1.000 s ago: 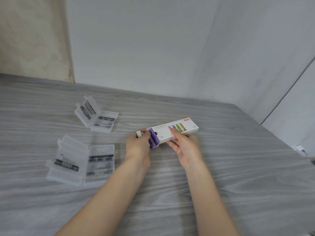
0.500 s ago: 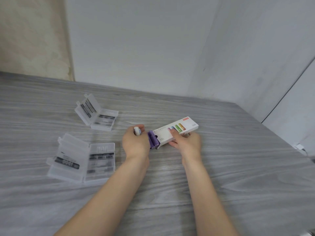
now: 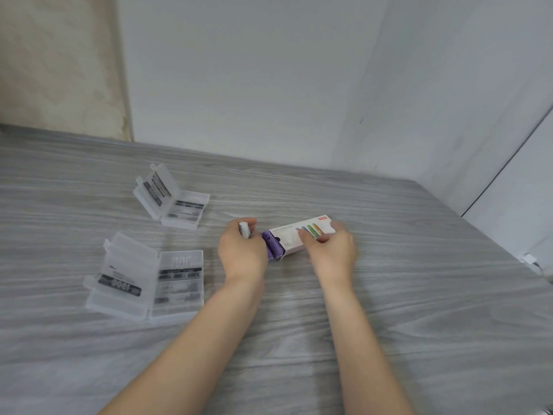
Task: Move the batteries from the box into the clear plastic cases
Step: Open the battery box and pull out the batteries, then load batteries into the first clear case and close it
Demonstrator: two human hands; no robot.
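Note:
A white battery box [image 3: 291, 238] with coloured stripes lies on the grey wood-grain table [image 3: 389, 295]. Purple batteries [image 3: 273, 249] stick out of its open left end. My right hand [image 3: 330, 250] grips the box from the near side. My left hand [image 3: 242, 250] sits just left of the box's open end and holds a pale battery [image 3: 244, 229] between thumb and fingers. Two clear plastic cases lie open to the left: a larger one [image 3: 146, 278] nearer me and a smaller one [image 3: 173, 202] farther back.
White walls rise behind the table and on the right. The table's right edge runs diagonally toward a white plug or cable end [image 3: 529, 260] at the far right.
My left hand has drawn a pale battery out of the box and moved slightly left. The box and my right hand shifted a little to the right. The view is slightly blurred now.

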